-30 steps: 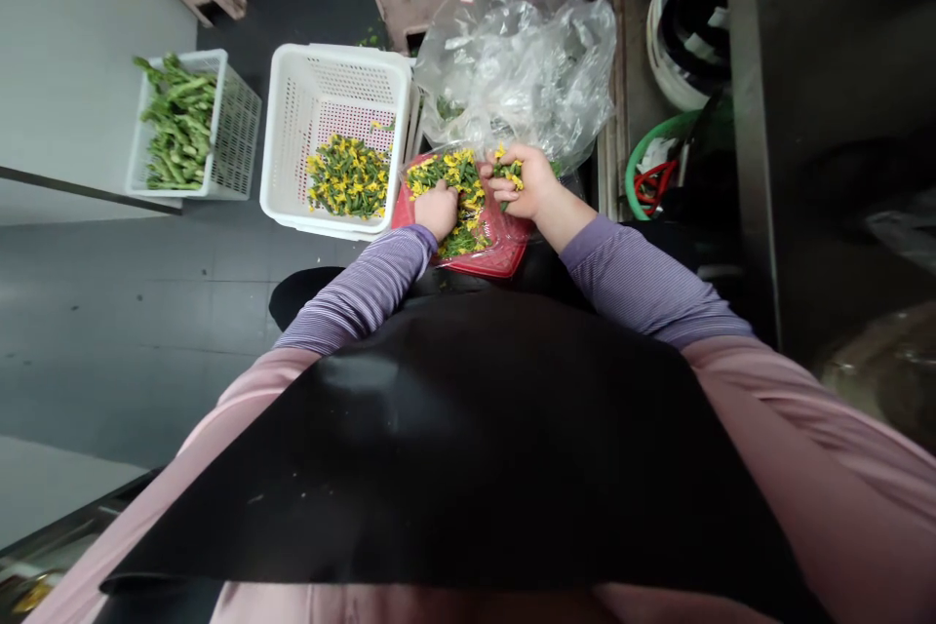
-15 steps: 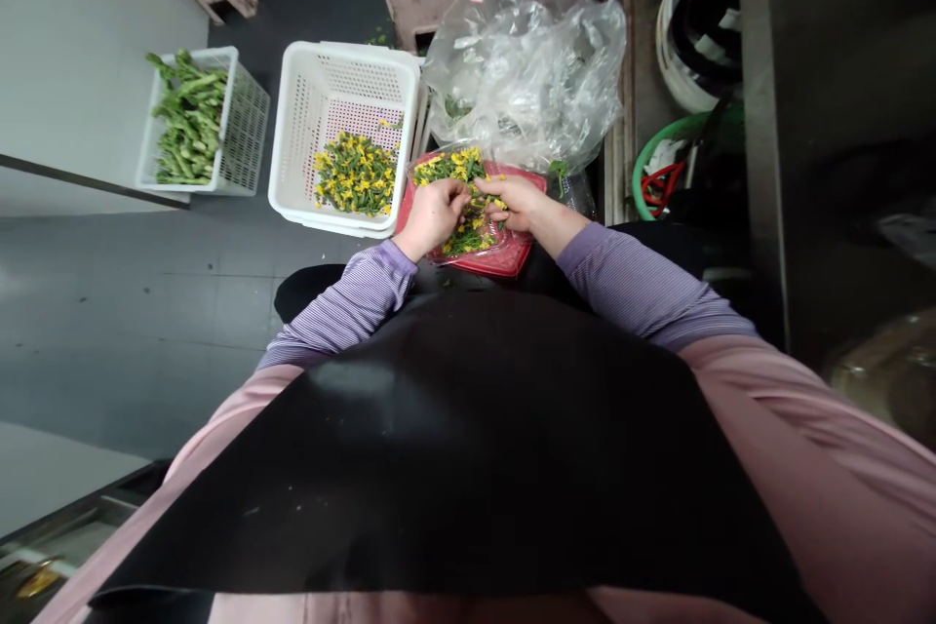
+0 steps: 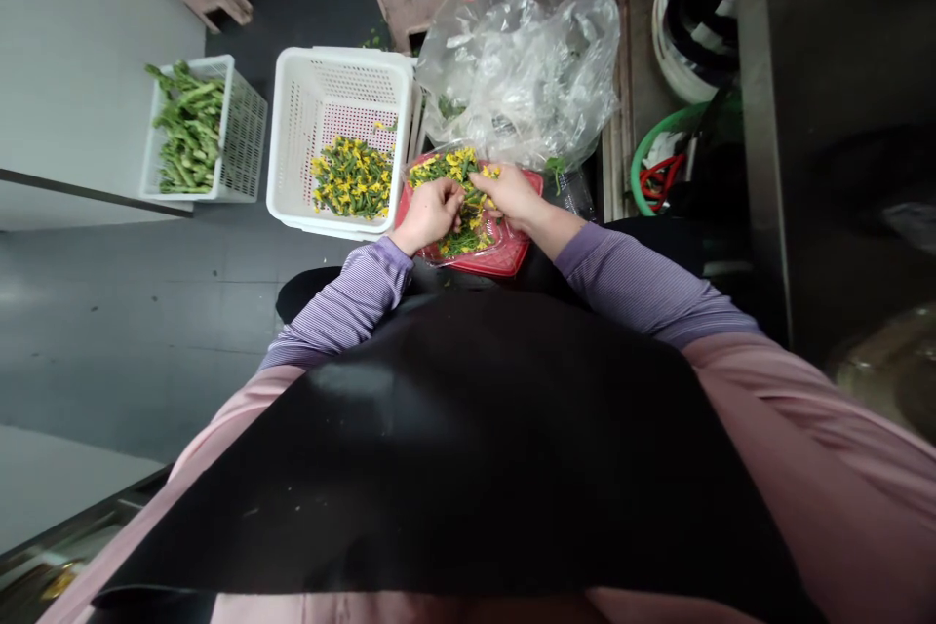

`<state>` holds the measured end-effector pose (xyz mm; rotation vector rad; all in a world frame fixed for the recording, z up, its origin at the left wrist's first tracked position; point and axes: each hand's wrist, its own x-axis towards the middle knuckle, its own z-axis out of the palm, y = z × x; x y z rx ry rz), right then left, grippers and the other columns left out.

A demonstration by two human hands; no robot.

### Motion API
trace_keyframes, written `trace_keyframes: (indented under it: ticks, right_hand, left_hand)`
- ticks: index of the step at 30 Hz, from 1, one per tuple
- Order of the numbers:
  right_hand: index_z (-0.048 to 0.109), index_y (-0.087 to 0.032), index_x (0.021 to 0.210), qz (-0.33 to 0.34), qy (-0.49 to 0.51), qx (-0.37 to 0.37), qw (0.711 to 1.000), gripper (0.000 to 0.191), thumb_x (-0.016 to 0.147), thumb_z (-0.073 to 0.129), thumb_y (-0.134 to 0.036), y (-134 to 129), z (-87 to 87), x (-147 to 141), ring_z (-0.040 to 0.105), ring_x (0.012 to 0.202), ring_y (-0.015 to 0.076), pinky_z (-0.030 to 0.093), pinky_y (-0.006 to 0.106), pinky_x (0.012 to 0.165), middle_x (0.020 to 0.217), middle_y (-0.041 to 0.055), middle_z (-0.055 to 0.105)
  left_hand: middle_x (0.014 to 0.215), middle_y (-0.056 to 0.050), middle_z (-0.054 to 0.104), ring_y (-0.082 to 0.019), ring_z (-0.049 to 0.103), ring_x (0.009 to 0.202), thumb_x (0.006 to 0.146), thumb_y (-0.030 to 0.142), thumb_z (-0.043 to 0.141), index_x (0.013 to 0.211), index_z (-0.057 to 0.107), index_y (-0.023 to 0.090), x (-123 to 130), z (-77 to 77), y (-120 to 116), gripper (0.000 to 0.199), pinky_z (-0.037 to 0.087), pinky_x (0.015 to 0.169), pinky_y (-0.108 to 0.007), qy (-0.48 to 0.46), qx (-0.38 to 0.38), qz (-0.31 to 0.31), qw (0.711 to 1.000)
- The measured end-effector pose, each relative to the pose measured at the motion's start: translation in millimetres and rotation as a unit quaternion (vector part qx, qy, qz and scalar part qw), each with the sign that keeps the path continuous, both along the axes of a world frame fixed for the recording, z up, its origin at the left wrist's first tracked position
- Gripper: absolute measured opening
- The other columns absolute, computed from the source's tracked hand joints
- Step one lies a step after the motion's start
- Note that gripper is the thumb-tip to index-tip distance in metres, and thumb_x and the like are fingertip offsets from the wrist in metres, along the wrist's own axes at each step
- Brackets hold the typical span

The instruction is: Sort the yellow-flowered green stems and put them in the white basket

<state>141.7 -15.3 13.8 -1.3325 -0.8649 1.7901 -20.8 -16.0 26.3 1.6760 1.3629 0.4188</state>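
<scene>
Left hand [image 3: 430, 214] over greens [image 3: 449, 164] — white basket's rim [image 3: 405, 107] near, floor [image 3: 219, 302] stretching left.

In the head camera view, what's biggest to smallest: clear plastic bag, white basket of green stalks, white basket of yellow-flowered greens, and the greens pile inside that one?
Clear plastic bag
White basket of yellow-flowered greens
White basket of green stalks
Pile of yellow-flowered greens

Head-worn view, facing forward, angled down
</scene>
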Motion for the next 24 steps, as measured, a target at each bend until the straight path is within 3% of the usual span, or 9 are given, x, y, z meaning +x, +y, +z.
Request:
trace_keyframes:
  ticks: [3, 6, 8, 11, 15, 17, 20, 24]
  right_hand:
    - [0.045, -0.022, 0.082, -0.071, 0.058, -0.058, 0.994, 0.027, 0.089, 0.071, -0.027, 5.9, 0.1, 7.0, 0.03, 0.043, 0.0052, 0.019, 0.018, 0.039, 0.058, -0.0077, 0.042]
    - [0.045, -0.022, 0.081, -0.063, 0.127, -0.107, 0.984, 0.023, 0.089, 0.066, -0.026, 13.2, 1.2, 16.3, 0.026, 0.042, 0.0048, 0.016, 0.018, 0.037, 0.06, -0.007, 0.044]
    - [0.044, -0.022, 0.08, -0.043, 0.156, -0.135, 0.978, 0.022, 0.089, 0.063, -0.027, 15.8, 1.9, 20.1, 0.025, 0.042, 0.0053, 0.016, 0.019, 0.036, 0.06, -0.0065, 0.044]
    - [0.043, -0.021, 0.078, -0.027, 0.17, -0.149, 0.974, 0.02, 0.088, 0.06, -0.026, 15.1, 4.4, 22.0, 0.023, 0.042, 0.0056, 0.016, 0.019, 0.036, 0.059, -0.006, 0.044]
    - [0.05, -0.02, 0.08, -0.02, 0.159, -0.129, 0.979, 0.012, 0.084, 0.061, -0.023, 11.8, 10.0, 24.0, 0.024, 0.041, 0.0056, 0.018, 0.02, 0.036, 0.06, -0.0046, 0.049]
    - [0.054, -0.019, 0.082, -0.015, 0.142, -0.12, 0.982, 0.009, 0.083, 0.062, -0.022, 11.7, 10.8, 25.2, 0.025, 0.041, 0.0055, 0.02, 0.021, 0.037, 0.06, -0.0042, 0.05]
    - [0.056, -0.019, 0.082, -0.002, 0.103, -0.139, 0.985, 0.01, 0.081, 0.066, -0.02, 12.5, 6.7, 23.6, 0.024, 0.04, 0.0042, 0.018, 0.02, 0.036, 0.059, -0.0043, 0.049]
    - [0.06, -0.018, 0.082, 0.026, 0.04, -0.179, 0.983, 0.017, 0.08, 0.077, -0.02, 8.5, -2.4, 14.5, 0.025, 0.038, 0.0029, 0.017, 0.019, 0.033, 0.058, -0.0036, 0.049]
  left_hand:
    - [0.072, -0.002, 0.064, -0.016, 0.066, 0.07, 0.092, 0.018, 0.057, 0.088, 0.069, 0.015, -7.3, -7.0, 4.3, 0.013, 0.056, 0.077, -0.033, 0.05, 0.035, -0.084, 0.995]
    - [0.1, -0.009, 0.07, -0.022, 0.065, 0.1, 0.084, 0.01, 0.057, 0.097, 0.076, 0.015, -16.8, -19.4, 9.7, 0.024, 0.051, 0.096, -0.038, 0.179, 0.116, -0.149, 0.966]
    - [0.109, -0.013, 0.069, -0.026, 0.061, 0.111, 0.083, 0.01, 0.055, 0.104, 0.078, 0.016, -19.1, -30.2, 11.7, 0.032, 0.047, 0.101, -0.041, 0.262, 0.153, -0.176, 0.936]
    - [0.108, -0.016, 0.07, -0.031, 0.059, 0.115, 0.088, 0.015, 0.053, 0.105, 0.079, 0.015, -14.9, -46.1, 13.8, 0.031, 0.041, 0.103, -0.047, 0.316, 0.165, -0.214, 0.909]
    - [0.108, -0.015, 0.07, -0.03, 0.062, 0.113, 0.086, 0.017, 0.057, 0.095, 0.078, 0.015, -8.7, -55.3, 21.1, 0.023, 0.041, 0.102, -0.044, 0.274, 0.144, -0.227, 0.923]
    - [0.105, -0.012, 0.07, -0.026, 0.065, 0.105, 0.081, 0.015, 0.061, 0.093, 0.076, 0.016, -10.0, -51.8, 25.4, 0.019, 0.045, 0.097, -0.038, 0.218, 0.136, -0.195, 0.946]
    - [0.088, -0.007, 0.07, -0.019, 0.066, 0.087, 0.079, 0.012, 0.063, 0.089, 0.072, 0.015, -15.0, -38.9, 26.4, 0.014, 0.05, 0.085, -0.032, 0.116, 0.114, -0.066, 0.984]
    - [0.067, 0.001, 0.064, -0.013, 0.063, 0.065, 0.083, 0.012, 0.063, 0.087, 0.065, 0.016, -18.9, -22.1, 14.6, 0.006, 0.054, 0.07, -0.027, -0.029, 0.026, 0.079, 0.996]
